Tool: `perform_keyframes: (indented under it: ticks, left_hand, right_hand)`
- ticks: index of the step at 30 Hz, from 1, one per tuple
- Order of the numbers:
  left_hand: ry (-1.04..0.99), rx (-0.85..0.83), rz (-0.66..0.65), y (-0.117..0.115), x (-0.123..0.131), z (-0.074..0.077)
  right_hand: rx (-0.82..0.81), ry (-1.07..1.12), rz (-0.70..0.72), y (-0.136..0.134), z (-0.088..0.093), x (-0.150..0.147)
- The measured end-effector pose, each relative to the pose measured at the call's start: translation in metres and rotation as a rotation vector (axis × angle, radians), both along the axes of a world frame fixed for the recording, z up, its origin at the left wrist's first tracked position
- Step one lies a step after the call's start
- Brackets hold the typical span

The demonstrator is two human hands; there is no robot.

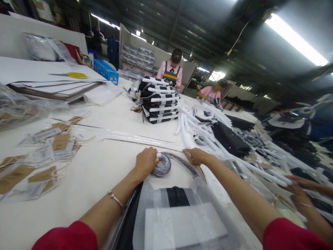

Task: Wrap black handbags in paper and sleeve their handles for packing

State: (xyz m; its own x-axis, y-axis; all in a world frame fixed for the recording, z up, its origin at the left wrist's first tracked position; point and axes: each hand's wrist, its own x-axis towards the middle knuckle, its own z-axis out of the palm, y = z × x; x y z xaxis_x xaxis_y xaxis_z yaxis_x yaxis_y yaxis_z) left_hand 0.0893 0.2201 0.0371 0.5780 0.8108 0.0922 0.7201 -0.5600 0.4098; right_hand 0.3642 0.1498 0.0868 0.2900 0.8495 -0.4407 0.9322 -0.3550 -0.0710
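A black bag wrapped in translucent white sheeting (186,222) lies in front of me, with a white foam piece taped on its top face. Beyond it, a plastic-wrapped strap coil (163,169) rests on the table, and a grey wrapped handle (183,160) arcs to the right. My left hand (146,161) is closed on the coil at its upper left. My right hand (197,156) is closed just outside the handle's curve. A thin brownish edge shows under it; what its fingers pinch is unclear.
Brown paper tags (61,141) lie at left, yellow-handled scissors (75,75) on stacked sheets behind. A pile of wrapped black bags (160,100) stands ahead. White foam tubes (189,128) and a black bag (229,140) crowd the right, where another person's hands (299,191) work. Co-workers stand beyond.
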Motion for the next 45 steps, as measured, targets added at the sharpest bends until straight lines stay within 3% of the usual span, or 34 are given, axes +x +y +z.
perform_keyframes:
  ticks: [8,18,27,34,39,45]
  left_hand:
    - [-0.006,0.004,-0.004,-0.001,-0.001,0.0]
    - [0.001,-0.007,-0.001,-0.001,0.0,0.001]
    - [0.021,-0.01,0.003,0.0,0.001,0.002]
    - [0.029,0.002,0.004,0.001,0.002,-0.001]
    - [0.02,0.014,-0.001,0.001,0.002,-0.002]
    - [0.008,0.016,-0.005,0.001,0.001,-0.001]
  right_hand:
    - [0.087,-0.005,0.012,-0.009,-0.005,0.004]
    - [0.26,-0.015,-0.257,-0.02,-0.017,0.032]
    - [0.199,-0.053,-0.162,0.002,-0.021,0.034]
    - [0.208,-0.03,-0.196,-0.001,-0.026,0.038]
    - [0.263,0.008,-0.267,-0.008,-0.017,0.04]
    - [0.429,-0.034,-0.291,-0.02,0.016,0.05]
